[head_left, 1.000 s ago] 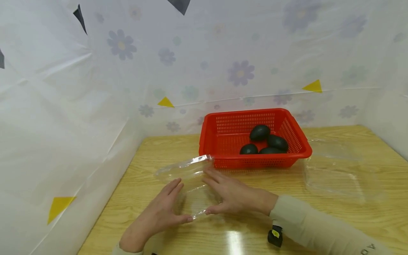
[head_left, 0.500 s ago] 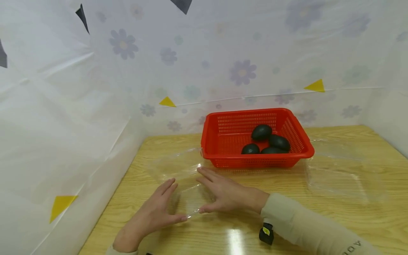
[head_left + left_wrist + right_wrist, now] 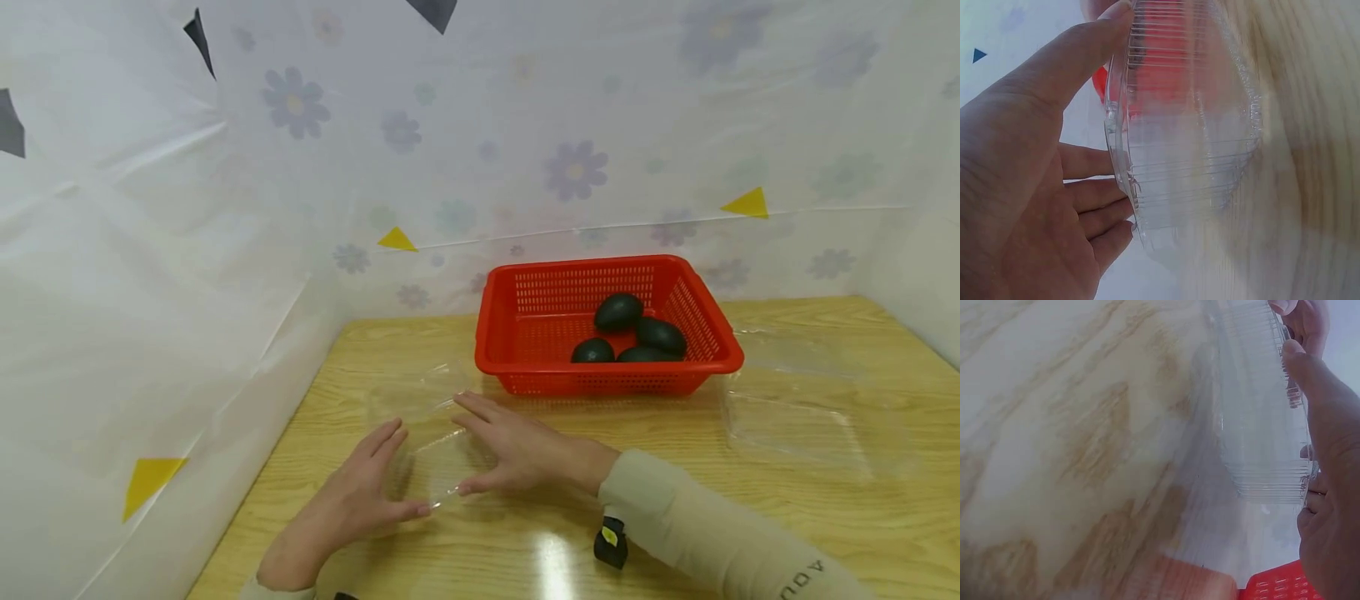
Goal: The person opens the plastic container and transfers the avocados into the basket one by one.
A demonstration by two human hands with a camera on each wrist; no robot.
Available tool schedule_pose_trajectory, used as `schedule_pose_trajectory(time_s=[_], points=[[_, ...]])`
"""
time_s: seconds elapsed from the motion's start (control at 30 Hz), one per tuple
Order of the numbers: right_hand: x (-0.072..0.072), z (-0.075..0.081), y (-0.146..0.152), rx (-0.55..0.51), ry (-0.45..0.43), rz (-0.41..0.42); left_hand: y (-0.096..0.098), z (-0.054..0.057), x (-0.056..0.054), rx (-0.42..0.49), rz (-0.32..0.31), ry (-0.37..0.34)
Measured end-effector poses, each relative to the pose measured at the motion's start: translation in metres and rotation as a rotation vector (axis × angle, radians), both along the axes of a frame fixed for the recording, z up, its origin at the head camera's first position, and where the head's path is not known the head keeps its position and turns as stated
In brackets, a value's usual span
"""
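A clear plastic clamshell box (image 3: 437,467) stands on the table in front of the basket, its lid (image 3: 408,392) folded back on the far side. My left hand (image 3: 348,492) grips its left side, thumb at the near rim and fingers along the side. On the other side my right hand (image 3: 517,446) holds it the same way, the two thumbs close together at the near edge. In the left wrist view, the ribbed wall of the box (image 3: 1172,156) shows beyond the fingertips. The right wrist view shows the box (image 3: 1260,412) along the thumb and fingers.
A red plastic basket (image 3: 487,333) stands behind the box, with several dark green avocados (image 3: 618,312) in its right part. Another clear plastic box (image 3: 795,425) lies open on the wooden table (image 3: 637,467) at the right. White flower-patterned sheeting (image 3: 480,125) closes off the back and sides.
The box's lid has dropped back from a raised tilt to lower down on the far side. Both hands have shifted slightly left in the view, still at the box's rim.
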State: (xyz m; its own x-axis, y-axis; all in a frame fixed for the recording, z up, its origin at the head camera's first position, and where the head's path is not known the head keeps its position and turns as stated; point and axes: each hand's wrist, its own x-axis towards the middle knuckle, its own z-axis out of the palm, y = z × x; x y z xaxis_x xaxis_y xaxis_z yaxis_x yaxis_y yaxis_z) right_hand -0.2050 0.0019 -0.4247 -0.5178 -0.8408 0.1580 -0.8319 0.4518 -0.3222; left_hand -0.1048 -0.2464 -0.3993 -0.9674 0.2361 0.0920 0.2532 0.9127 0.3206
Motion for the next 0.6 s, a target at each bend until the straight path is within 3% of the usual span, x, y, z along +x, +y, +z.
schedule_pose_trajectory(time_s=[0.33, 0.47, 0.6], points=[[0.000, -0.009, 0.001, -0.105, 0.011, -0.074, -0.003, -0.005, -0.012, 0.010, 0.028, 0.014], [0.000, -0.012, 0.007, -0.132, 0.065, -0.106, -0.004, -0.008, -0.016, 0.001, 0.044, 0.085], [0.003, -0.008, 0.020, -0.150, 0.046, -0.124, -0.005, -0.010, -0.017, -0.007, 0.057, 0.152]])
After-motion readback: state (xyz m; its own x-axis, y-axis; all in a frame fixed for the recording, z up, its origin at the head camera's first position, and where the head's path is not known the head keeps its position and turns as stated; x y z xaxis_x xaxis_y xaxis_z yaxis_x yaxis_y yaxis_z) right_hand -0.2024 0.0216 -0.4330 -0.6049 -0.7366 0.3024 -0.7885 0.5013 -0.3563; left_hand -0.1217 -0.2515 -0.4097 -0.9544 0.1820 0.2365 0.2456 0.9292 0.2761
